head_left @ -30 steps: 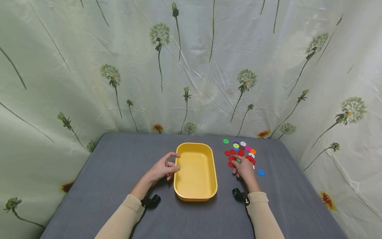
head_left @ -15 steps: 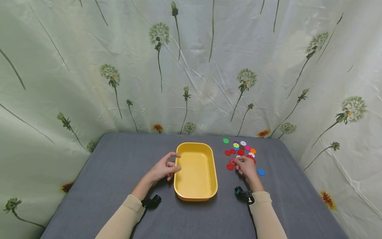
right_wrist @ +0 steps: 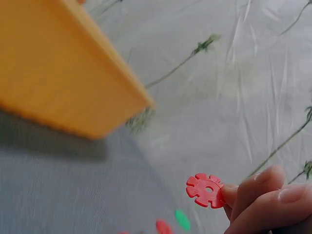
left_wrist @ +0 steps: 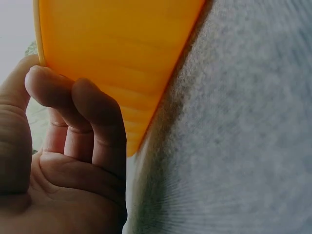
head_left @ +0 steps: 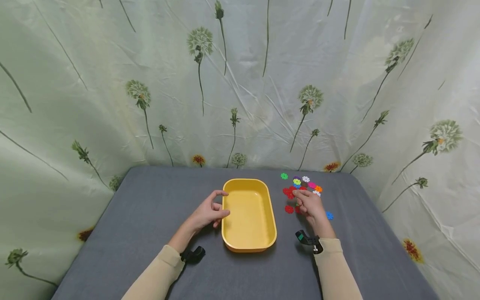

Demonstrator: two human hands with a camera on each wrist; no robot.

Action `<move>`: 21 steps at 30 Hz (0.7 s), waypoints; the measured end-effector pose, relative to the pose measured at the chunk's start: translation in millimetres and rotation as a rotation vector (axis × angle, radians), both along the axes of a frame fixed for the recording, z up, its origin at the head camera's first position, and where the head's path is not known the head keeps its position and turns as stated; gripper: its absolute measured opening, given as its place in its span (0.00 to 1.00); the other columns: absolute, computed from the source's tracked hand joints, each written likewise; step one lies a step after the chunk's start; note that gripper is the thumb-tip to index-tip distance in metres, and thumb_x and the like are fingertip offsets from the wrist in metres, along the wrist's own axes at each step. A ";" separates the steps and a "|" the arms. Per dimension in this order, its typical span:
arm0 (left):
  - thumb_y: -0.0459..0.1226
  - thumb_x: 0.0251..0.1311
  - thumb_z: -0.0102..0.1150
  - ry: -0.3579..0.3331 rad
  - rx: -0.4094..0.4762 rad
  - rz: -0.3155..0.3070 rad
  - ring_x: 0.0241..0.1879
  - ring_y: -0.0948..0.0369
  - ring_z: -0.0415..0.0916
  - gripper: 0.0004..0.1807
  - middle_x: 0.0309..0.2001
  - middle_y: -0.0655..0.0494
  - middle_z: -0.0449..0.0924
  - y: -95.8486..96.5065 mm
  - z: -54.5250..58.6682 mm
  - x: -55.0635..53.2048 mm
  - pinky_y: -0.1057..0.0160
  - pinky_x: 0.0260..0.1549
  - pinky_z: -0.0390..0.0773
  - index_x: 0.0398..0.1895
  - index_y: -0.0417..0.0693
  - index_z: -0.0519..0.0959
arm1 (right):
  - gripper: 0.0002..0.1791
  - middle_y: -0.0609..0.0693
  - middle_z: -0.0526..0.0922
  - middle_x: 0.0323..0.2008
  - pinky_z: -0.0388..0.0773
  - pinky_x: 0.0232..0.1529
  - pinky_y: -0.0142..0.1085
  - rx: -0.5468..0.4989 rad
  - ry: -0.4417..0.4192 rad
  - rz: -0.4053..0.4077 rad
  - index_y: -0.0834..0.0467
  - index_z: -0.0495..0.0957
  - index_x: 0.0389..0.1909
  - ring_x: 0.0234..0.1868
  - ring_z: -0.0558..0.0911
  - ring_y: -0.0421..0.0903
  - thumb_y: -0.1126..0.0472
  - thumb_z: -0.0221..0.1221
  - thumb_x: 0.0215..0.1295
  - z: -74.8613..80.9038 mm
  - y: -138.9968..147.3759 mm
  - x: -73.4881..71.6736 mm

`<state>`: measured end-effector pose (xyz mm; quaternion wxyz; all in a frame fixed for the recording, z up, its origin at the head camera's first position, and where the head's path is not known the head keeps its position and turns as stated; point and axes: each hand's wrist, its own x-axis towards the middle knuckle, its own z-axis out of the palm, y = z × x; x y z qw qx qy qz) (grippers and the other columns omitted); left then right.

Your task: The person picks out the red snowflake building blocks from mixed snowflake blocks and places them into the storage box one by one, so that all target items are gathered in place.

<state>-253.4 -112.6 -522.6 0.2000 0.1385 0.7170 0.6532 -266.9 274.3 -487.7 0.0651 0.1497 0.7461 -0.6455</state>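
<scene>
The left hand [head_left: 206, 213] is gripping a yellow tray [head_left: 249, 218] by its rim on the worktop [head_left: 168, 189]; a red disc [right_wrist: 198, 191] is being pinched at its edge by the right hand [head_left: 311, 206], and loosening fingertips could drop it.

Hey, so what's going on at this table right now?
A person's left hand grips the left rim of a yellow tray. Their right hand pinches a red flower-shaped disc, which is outside the tray. Other discs in several colors lie right of the tray on the gray table.
</scene>
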 end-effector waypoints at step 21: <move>0.33 0.69 0.67 -0.012 0.056 0.008 0.14 0.63 0.69 0.38 0.19 0.61 0.75 10.8 -0.7 2.5 0.66 0.18 0.75 0.75 0.45 0.57 | 0.23 0.39 0.67 0.16 0.56 0.16 0.25 -0.245 0.072 0.148 0.66 0.77 0.67 0.11 0.60 0.34 0.56 0.59 0.80 44.4 -109.5 -25.3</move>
